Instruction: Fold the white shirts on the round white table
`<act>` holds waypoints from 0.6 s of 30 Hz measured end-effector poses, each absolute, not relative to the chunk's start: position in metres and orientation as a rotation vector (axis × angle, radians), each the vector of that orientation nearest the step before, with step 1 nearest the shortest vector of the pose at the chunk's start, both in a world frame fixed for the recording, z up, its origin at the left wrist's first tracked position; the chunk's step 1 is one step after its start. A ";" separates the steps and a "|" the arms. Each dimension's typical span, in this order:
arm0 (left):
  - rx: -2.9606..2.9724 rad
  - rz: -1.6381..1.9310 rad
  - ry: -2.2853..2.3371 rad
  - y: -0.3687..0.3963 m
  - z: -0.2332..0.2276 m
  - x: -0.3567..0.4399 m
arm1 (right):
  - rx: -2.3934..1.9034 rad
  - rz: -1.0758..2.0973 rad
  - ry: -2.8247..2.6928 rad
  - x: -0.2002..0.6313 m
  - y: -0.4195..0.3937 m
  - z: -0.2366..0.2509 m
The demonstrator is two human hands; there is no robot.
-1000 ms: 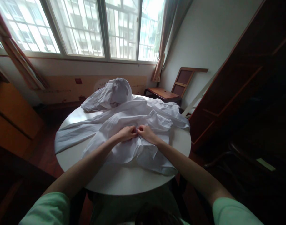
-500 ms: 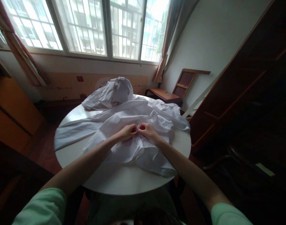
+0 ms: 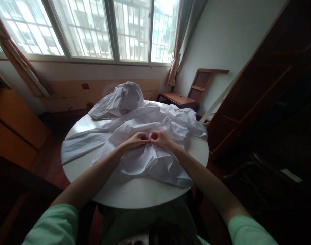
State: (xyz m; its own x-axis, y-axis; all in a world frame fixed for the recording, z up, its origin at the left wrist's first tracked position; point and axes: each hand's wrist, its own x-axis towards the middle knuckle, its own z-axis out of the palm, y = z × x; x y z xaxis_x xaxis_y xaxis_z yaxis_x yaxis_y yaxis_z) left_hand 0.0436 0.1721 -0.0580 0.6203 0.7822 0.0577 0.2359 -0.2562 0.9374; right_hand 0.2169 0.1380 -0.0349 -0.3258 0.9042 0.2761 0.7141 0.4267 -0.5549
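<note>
A white shirt (image 3: 137, 160) lies spread and wrinkled on the round white table (image 3: 130, 194), one long sleeve (image 3: 86, 139) stretching to the left edge. Near its middle, my left hand (image 3: 138, 139) pinches the cloth between thumb and fingers. My right hand (image 3: 160, 139) pinches it just to the right, the fingertips of both hands almost touching. Whatever small part lies between the fingertips is too small to make out. Below the hands, the cloth falls in folds toward the near edge.
A bundled heap of white cloth (image 3: 127, 97) sits at the table's far left. Beyond the table to the right stands a wooden chair (image 3: 179, 98). A dark wooden door panel (image 3: 247, 102) slants along the right, with an orange cabinet (image 3: 15, 119) on the left.
Both hands keep their pinch on the shirt and have shifted only slightly, bringing the fingertips closer together. The whole view has tilted a little.
</note>
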 end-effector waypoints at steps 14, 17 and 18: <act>2.350 0.755 0.924 0.166 -0.064 0.051 | -1.391 0.707 -2.112 0.223 0.145 -0.039; 2.490 0.813 0.954 0.163 -0.065 0.052 | -1.401 0.707 -2.092 0.225 0.147 -0.042; 2.523 0.824 0.966 0.162 -0.065 0.052 | -1.414 0.705 -2.079 0.225 0.148 -0.042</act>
